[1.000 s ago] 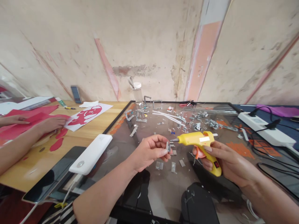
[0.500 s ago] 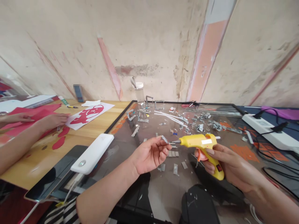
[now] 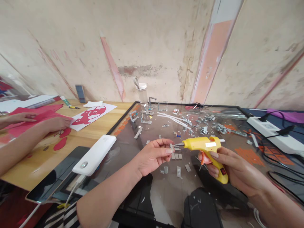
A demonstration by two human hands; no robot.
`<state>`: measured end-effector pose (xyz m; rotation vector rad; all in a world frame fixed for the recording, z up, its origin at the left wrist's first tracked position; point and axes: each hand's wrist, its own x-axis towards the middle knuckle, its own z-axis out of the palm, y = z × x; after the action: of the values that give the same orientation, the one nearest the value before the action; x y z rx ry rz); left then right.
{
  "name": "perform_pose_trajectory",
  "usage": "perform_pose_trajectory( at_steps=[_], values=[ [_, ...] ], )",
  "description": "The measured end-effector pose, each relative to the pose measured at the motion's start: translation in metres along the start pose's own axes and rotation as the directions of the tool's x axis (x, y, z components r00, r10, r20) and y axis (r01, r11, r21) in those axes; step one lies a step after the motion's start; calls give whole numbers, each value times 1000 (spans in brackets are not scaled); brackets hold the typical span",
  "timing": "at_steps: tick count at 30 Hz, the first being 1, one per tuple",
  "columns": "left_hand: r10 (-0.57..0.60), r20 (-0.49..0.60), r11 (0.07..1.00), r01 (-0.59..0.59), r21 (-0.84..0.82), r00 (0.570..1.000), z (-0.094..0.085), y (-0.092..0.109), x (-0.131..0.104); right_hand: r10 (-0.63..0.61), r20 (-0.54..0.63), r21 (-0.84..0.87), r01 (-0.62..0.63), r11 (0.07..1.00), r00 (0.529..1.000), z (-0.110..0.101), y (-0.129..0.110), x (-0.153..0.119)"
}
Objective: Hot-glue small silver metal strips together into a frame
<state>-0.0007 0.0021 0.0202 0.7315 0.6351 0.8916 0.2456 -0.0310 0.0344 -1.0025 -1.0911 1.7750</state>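
Between its thumb and fingertips, my left hand (image 3: 154, 155) pinches a small grey piece (image 3: 171, 147) near the middle of the view. My right hand (image 3: 225, 161) is wrapped round the handle of a yellow glue gun (image 3: 201, 144), with fingers at its orange trigger. The gun's metal nozzle points left, close beside the grey piece; whether they touch is hard to tell. A white glue stick (image 3: 222, 140) pokes out of the gun's back. Below the nozzle, flat grey pieces (image 3: 176, 156) lie in a row on the dark glossy table (image 3: 163, 193).
Grey scraps (image 3: 204, 129) and white sticks (image 3: 173, 118) lie farther back, near a lidded jar (image 3: 142, 94). A power strip (image 3: 275, 133) with black cables is at right. At left are a power bank (image 3: 95, 155), a phone (image 3: 57, 174) and another person's hands (image 3: 57, 123) on red paper.
My left thumb has closed over the grey piece, which now stands more upright in the fingertips. The glue gun stays nearly where it was.
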Motion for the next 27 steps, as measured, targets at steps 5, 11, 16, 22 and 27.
perform_pose_trajectory(
  at_steps=[5,11,16,22,27],
  values=[
    [21,-21,988,-17,153,1000,2,-2,0,4,12,9,-4,1000,1000,-1,1,1],
    [203,0,904,-188,385,979,-1,-6,1,2,7,9,-2,1000,1000,0,0,0],
    [144,-66,960,-123,252,987,-4,-1,3,12,-2,11,-12,1000,1000,1,0,1],
    [52,-115,999,-52,1,992,-8,3,6,15,-16,-3,-15,1000,1000,0,1,2],
    [23,-120,998,-30,-58,993,-10,4,6,8,-16,-14,-8,1000,1000,0,0,1]
  ],
)
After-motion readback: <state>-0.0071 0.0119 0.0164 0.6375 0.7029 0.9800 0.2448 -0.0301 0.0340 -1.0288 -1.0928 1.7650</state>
